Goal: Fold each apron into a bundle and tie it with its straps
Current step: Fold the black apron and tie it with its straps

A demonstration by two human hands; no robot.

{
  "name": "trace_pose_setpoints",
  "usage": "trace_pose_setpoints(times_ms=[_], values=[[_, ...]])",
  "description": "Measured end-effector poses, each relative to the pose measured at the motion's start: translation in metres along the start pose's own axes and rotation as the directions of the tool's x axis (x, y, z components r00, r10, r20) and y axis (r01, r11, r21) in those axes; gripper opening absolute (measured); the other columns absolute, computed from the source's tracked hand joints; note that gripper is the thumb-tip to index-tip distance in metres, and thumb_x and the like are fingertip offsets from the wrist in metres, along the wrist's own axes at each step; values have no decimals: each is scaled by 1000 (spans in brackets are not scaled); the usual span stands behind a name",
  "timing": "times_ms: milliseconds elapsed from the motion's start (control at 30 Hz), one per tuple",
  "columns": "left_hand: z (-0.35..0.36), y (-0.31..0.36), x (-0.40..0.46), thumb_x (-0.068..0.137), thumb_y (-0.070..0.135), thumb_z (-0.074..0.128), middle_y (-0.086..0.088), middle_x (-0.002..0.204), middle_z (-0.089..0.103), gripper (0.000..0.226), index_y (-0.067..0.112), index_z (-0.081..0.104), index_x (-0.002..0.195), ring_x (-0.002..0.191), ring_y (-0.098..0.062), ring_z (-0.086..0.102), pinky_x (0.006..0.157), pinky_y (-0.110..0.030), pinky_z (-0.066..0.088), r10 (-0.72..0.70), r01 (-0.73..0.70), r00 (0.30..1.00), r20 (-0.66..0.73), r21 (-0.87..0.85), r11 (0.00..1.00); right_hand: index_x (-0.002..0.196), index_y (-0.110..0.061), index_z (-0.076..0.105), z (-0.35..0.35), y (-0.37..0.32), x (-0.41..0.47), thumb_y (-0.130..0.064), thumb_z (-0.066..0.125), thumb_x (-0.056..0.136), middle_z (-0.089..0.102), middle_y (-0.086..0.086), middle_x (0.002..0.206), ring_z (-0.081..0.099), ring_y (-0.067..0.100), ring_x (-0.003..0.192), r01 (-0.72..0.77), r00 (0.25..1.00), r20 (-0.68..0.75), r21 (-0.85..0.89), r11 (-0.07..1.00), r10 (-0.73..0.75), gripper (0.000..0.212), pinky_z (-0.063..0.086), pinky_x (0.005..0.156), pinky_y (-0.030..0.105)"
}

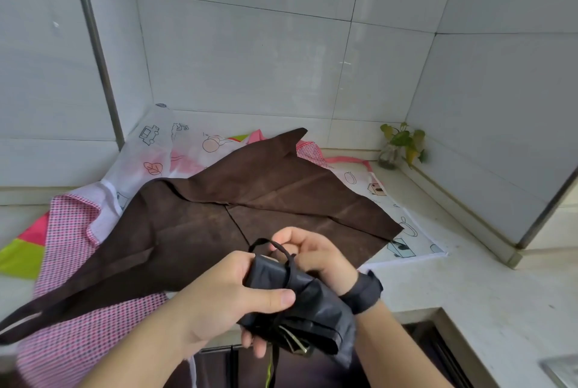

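Note:
My left hand (pixel 225 297) grips a black apron folded into a bundle (pixel 316 309), thumb across its top, held above the counter's front edge. My right hand (pixel 316 253) sits just behind the bundle and pinches its thin black strap (pixel 281 250), which loops over the bundle's far end. More strap and a metal buckle hang below the bundle. A brown apron (pixel 244 209) lies spread flat on the counter behind my hands. Under it lie a pink checked apron (pixel 68 237) and a white apron with printed drawings (pixel 162 143).
A light stone counter (pixel 469 287) runs to the right, with tiled walls behind it. A small plant in a glass jar (pixel 397 146) stands in the back right corner. A metal pipe (pixel 93 43) rises at the left. A sink edge (pixel 563 369) shows at bottom right.

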State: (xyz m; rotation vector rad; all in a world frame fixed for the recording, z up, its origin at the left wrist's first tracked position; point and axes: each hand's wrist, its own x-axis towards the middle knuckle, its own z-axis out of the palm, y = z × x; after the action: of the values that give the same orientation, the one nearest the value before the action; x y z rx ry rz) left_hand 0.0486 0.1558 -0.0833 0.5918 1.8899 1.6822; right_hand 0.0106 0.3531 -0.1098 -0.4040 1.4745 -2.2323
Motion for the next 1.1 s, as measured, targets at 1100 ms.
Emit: trace_pose_setpoints(times_ms=[1100], values=[[25,4,8,93,8,74,-18,81,72,6,13,77,93,71,-39,74,59,-49,64,191,-238,760,-622,7,971,107,-3,59,48,24,-43,-57,81,81,44,16,82,20,16,58,-33,920,-390,5,999,32,64,13,54,31]])
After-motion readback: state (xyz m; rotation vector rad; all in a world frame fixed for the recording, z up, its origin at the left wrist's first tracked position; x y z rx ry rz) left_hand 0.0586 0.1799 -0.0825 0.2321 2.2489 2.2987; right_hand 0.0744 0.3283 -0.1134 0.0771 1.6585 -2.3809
